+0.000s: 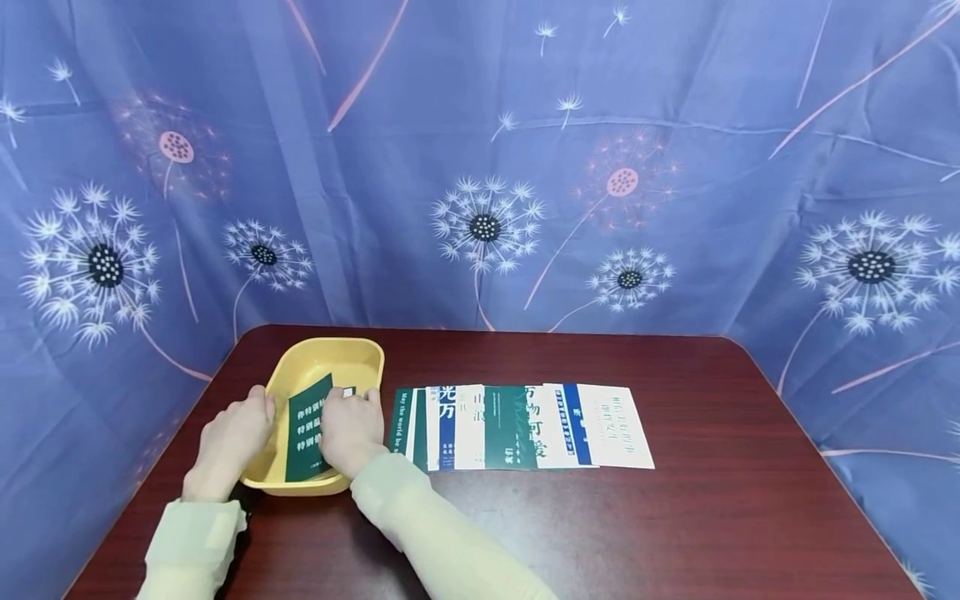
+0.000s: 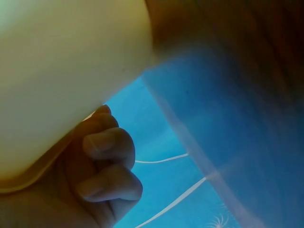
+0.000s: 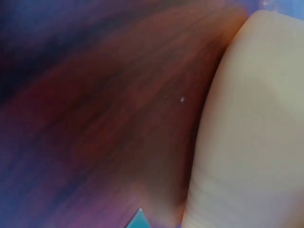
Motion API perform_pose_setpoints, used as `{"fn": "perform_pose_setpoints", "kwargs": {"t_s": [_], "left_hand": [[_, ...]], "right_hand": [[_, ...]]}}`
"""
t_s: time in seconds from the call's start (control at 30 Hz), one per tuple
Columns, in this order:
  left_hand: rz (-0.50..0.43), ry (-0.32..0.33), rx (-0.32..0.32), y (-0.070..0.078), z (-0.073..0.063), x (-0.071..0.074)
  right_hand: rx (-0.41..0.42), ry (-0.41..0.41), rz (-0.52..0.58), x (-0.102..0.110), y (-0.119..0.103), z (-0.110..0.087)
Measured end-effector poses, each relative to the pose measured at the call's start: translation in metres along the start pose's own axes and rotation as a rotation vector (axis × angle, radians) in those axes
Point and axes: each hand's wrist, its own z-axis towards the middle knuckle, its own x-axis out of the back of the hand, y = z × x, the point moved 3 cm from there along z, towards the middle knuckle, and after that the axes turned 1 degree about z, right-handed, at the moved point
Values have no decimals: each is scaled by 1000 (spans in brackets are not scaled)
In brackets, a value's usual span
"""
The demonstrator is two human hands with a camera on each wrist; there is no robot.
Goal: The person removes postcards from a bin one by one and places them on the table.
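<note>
A yellow plastic basin (image 1: 360,348) sits at the table's left side. My left hand (image 1: 236,435) grips its left rim; in the left wrist view the curled fingers (image 2: 111,183) lie against the pale basin wall (image 2: 71,80). Inside the basin is a dark green card (image 1: 306,437) with white characters. My right hand (image 1: 351,429) reaches over the basin's right side with fingers curled, and the edge of another card (image 1: 348,391) shows just past them. The hand hides most of that card. The right wrist view shows mainly blurred table and a pale surface.
To the right of the basin, a row of overlapping green, white and blue cards (image 1: 510,427) lies on the dark red-brown table (image 1: 675,533). Behind the table hangs a blue curtain (image 1: 405,208) with a dandelion print.
</note>
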Motion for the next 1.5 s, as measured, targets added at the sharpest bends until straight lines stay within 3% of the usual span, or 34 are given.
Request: {"fn": "perform_pose_setpoints", "kwargs": {"t_s": [0.33, 0.47, 0.63, 0.73, 1.0, 1.23, 1.5], "left_hand": [[7, 15, -16, 3, 3, -1], [5, 17, -21, 5, 5, -2], [0, 15, -13, 5, 6, -4], [1, 10, -12, 6, 6, -5], [16, -7, -12, 8, 7, -6], [19, -23, -5, 6, 5, -4], [28, -40, 6, 1, 3, 1]], "right_hand": [[38, 203, 141, 5, 7, -3], [48, 263, 292, 11, 13, -2], [2, 239, 730, 24, 26, -1], [-56, 224, 900, 34, 37, -2], [-117, 274, 1048, 60, 82, -13], [-147, 249, 1204, 73, 126, -40], [-156, 261, 1368, 90, 166, -54]]}}
